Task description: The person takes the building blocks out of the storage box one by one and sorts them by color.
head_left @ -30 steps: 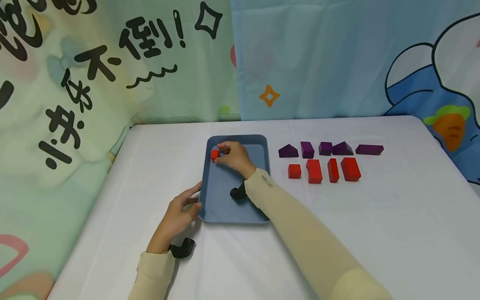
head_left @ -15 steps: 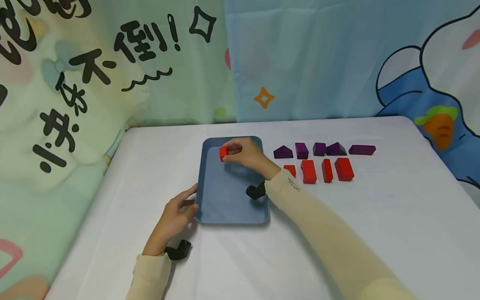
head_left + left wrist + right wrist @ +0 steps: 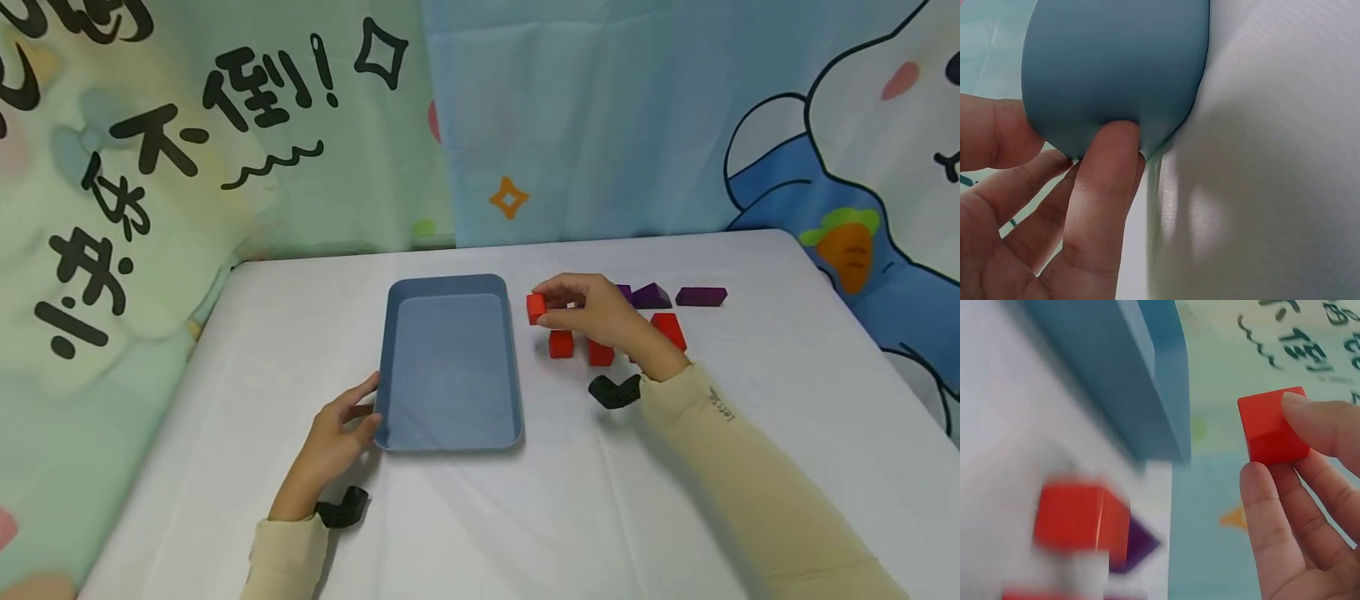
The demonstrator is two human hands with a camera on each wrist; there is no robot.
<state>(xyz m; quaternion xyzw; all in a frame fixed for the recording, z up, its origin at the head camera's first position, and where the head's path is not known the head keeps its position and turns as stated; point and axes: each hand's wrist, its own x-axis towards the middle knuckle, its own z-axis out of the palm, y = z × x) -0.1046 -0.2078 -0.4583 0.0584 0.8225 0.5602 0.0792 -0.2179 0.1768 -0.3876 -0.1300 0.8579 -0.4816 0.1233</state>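
My right hand point(image 3: 603, 312) pinches a small red cube-like block point(image 3: 536, 309) between thumb and fingertips. It holds the block just right of a blue-grey rectangular tray point(image 3: 447, 367). The right wrist view shows the same red block point(image 3: 1266, 434) raised above the table. My left hand point(image 3: 330, 442) rests its fingertips and thumb against the left outer side of the tray. From the left wrist, the straight fingers point(image 3: 1104, 187) touch the tray wall point(image 3: 1116, 62). Nothing lies inside the tray.
Near my right hand stand a red cube point(image 3: 560, 344), a second red block point(image 3: 601, 353) and a larger red block point(image 3: 669, 329), partly covered. Behind are purple blocks, among them a wedge point(image 3: 651, 296) and a long bar point(image 3: 701, 297). Cloth curtains point(image 3: 585, 125) hang behind the white table.
My right hand has carried the red block from the tray's upper left out past its right side, toward the other blocks. The left hand stays at the tray. The head view has turned rightward.
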